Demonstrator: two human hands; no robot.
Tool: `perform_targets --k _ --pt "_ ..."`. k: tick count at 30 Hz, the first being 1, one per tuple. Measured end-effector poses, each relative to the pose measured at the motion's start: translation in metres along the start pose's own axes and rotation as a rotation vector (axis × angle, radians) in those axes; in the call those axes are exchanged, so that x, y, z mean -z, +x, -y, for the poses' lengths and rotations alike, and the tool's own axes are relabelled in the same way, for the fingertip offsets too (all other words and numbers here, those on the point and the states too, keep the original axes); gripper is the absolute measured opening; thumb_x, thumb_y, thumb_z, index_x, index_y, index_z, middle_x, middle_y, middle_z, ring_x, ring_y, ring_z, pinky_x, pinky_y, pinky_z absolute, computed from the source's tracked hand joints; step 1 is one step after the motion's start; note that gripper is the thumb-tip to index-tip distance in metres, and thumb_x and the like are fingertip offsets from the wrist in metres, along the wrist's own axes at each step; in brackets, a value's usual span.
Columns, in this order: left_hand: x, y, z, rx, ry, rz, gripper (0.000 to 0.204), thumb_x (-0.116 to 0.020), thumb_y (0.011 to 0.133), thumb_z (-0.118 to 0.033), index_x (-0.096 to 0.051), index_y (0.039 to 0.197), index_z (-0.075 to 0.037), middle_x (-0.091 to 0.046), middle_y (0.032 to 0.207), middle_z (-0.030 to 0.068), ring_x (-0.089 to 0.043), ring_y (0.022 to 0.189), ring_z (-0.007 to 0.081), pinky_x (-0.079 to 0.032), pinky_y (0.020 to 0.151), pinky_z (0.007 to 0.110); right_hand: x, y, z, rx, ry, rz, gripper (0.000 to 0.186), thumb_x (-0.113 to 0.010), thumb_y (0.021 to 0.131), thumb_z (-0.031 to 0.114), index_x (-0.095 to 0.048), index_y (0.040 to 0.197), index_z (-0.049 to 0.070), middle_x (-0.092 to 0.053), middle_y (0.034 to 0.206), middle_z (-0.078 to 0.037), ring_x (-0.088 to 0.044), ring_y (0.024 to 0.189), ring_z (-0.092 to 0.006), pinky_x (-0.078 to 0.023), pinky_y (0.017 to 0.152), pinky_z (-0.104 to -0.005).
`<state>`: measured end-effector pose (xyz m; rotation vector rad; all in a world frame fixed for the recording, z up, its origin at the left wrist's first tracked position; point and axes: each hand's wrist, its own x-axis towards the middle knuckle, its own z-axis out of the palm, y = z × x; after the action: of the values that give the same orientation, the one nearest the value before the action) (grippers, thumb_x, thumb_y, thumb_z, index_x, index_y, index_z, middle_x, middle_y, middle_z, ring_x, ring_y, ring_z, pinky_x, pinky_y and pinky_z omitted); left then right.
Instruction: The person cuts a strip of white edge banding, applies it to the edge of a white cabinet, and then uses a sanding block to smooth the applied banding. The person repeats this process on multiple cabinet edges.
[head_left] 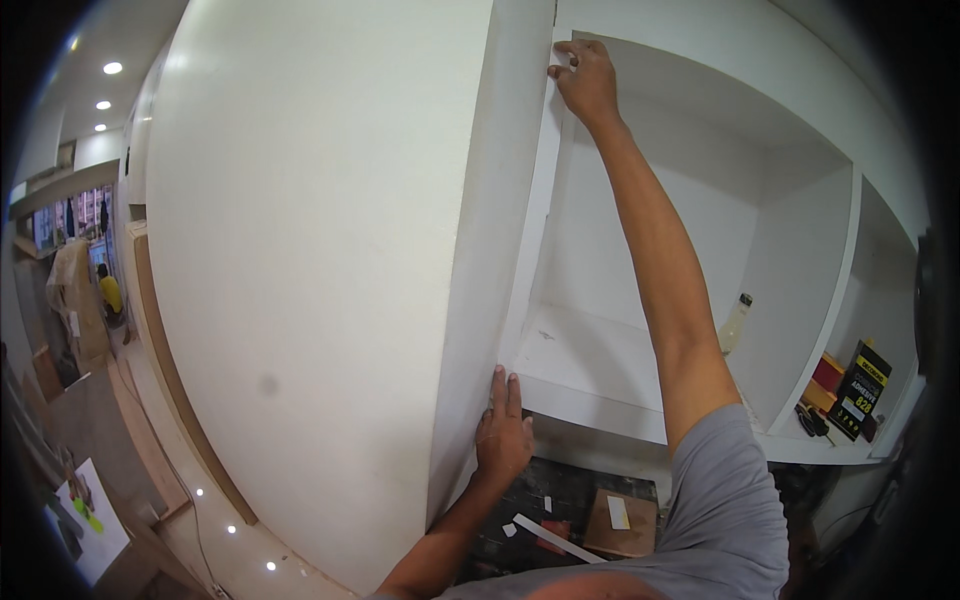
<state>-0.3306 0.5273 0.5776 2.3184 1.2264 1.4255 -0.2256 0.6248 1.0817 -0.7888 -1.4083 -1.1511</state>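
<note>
Seemingly aligning the white strip (537, 220) at left of the cabinet (600, 408), with far right hand (588, 85) bent, grip unclear, and near left hand (505, 440) outstretched; calls for steady pressure.

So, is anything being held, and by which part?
The left grip holds nothing, its fingers extended low on the white edge; whether the right grip pinches or merely touches the edge's top cannot be told.

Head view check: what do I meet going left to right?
Person in yellow → broad white panel → left hand → right hand → bottle with dark cap → black box.
</note>
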Motion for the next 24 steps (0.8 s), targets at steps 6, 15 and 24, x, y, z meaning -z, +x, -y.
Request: perform_targets --k 6,15,24 --pt "-0.001 -0.003 0.003 -0.033 -0.035 -0.026 0.084 -0.066 0.095 -0.015 -0.023 0.167 -0.003 -0.013 0.176 0.0187 -0.066 0.117 0.0437 -0.054 0.103 0.046 -0.006 0.004 -0.001 -0.150 0.100 -0.041 0.065 -0.086 0.082 0.011 -0.061 0.142 0.003 -0.065 0.131 -0.017 -0.070 0.112 -0.0283 -0.058 0.096 -0.0387" --pt "0.002 -0.001 0.002 0.005 -0.047 0.045 0.086 -0.070 0.092 -0.014 -0.025 0.164 0.001 -0.014 0.175 0.0234 -0.063 0.122 0.0471 -0.054 0.102 0.048 -0.015 0.006 -0.003 -0.094 -0.006 -0.091 0.057 -0.082 0.083 0.015 -0.065 0.134 -0.001 -0.064 0.127 -0.019 -0.067 0.112 -0.0342 -0.055 0.099 -0.0427" --pt "-0.005 -0.002 0.002 -0.008 -0.016 -0.004 0.082 -0.066 0.096 -0.015 -0.025 0.166 -0.003 -0.012 0.176 0.0179 -0.067 0.115 0.0425 -0.057 0.098 0.045 -0.012 0.009 -0.003 -0.307 0.450 -0.080 0.046 -0.080 0.084 0.006 -0.067 0.128 -0.001 -0.067 0.118 -0.012 -0.068 0.104 -0.0238 -0.055 0.092 -0.0369"
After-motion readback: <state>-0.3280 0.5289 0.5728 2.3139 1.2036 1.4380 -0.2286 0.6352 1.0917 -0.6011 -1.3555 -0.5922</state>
